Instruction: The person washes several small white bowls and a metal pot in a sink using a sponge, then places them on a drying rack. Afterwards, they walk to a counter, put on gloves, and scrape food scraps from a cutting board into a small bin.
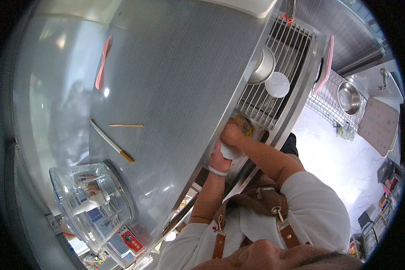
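Observation:
My left hand [220, 159], with a pale band at its wrist, grips a small white bowl [231, 152] at the side. Over the bowl's upper edge my right hand [232, 132] is bent with its fingers pointing down; what they hold is hidden. Right beside it lies a clear thing with a yellow edge [246, 125], partly covered by my hand. Beyond my hands, a metal pot [264, 67] and a white round dish [277, 85] stand on a metal rack [256, 101] over the sink.
A grey worktop [175, 84] bears a pink spoon-like utensil [103, 64], a thin wooden stick [126, 126], a brush with brown bristles [111, 141] and a clear round container [94, 202] with items inside. At the right are a steel bowl [348, 98] on a wire rack [327, 91] and a board [378, 126].

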Available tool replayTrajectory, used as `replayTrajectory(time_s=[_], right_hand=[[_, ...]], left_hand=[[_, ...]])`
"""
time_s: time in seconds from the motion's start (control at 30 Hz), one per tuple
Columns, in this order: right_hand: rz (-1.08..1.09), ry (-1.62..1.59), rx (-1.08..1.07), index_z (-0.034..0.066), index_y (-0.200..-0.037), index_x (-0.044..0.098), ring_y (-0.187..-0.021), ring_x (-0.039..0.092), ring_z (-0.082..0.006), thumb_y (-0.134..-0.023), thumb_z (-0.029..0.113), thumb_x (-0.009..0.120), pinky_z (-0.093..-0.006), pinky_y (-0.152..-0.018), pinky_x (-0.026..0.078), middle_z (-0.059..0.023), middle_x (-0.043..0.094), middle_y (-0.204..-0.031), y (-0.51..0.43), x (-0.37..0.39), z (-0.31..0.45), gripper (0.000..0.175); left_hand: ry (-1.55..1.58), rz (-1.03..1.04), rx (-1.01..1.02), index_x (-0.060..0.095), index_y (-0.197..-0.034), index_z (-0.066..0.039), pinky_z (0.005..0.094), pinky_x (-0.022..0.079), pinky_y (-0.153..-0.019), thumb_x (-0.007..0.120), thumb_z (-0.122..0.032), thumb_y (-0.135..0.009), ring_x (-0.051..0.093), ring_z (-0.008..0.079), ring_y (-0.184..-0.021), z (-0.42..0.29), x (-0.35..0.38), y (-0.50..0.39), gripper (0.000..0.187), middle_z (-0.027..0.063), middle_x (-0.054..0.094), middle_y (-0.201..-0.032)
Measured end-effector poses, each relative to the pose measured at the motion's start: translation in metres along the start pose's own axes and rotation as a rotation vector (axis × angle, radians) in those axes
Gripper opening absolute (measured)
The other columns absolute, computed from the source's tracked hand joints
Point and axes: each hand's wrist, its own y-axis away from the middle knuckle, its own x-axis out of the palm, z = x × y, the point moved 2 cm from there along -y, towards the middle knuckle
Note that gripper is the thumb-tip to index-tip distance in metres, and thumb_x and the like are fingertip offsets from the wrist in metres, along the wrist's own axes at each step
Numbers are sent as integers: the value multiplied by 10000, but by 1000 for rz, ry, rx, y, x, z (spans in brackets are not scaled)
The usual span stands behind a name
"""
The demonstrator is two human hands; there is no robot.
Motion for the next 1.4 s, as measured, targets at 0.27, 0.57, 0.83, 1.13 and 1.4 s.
replayTrajectory(time_s=[0.27, 0.57, 0.83, 1.13, 1.4], right_hand=[[216, 154, -248, 67, -1372, 542, -1220, 536, -376, -888, 297, 614, -547, -1084, 354, -172, 580, -1346, 35, -14, 55, 540], [54, 205, -195, 35, -1460, 445, -1357, 425, -361, -923, 252, 551, -511, -1139, 327, -174, 486, -1468, 35, -4, 33, 589], [-145, -3, 48, 36, -1427, 492, -1306, 458, -419, -908, 174, 562, -529, -1083, 376, -181, 511, -1448, 22, -8, 14, 542], [-198, -67, 59, 96, -1476, 441, -1375, 387, -367, -969, 217, 507, -577, -1122, 307, -112, 361, -1579, 21, -23, 22, 526], [93, 255, -38, 58, -1499, 399, -1292, 444, -379, -897, 203, 577, -532, -1050, 345, -162, 452, -1506, 21, -17, 49, 644]], left_hand=[[23, 192, 240, 445, -1459, -94, 511, 360, -1135, 436, -689, -949, 450, 328, -1362, -17, 19, 9, 784, 102, 487, -1483], [205, 518, 146, 503, -1405, -41, 527, 328, -1152, 399, -828, -869, 465, 343, -1338, -31, 10, -14, 958, 139, 531, -1437], [142, 190, 164, 435, -1493, -94, 525, 284, -1177, 354, -826, -885, 449, 366, -1355, -12, -5, -35, 955, 127, 501, -1483], [147, 107, 185, 530, -1416, -91, 526, 305, -1155, 448, -852, -826, 550, 341, -1239, -20, -13, -42, 966, 120, 608, -1364], [175, 199, 140, 523, -1413, -94, 476, 379, -1128, 433, -706, -949, 474, 315, -1347, -23, -7, -19, 774, 110, 596, -1379]])
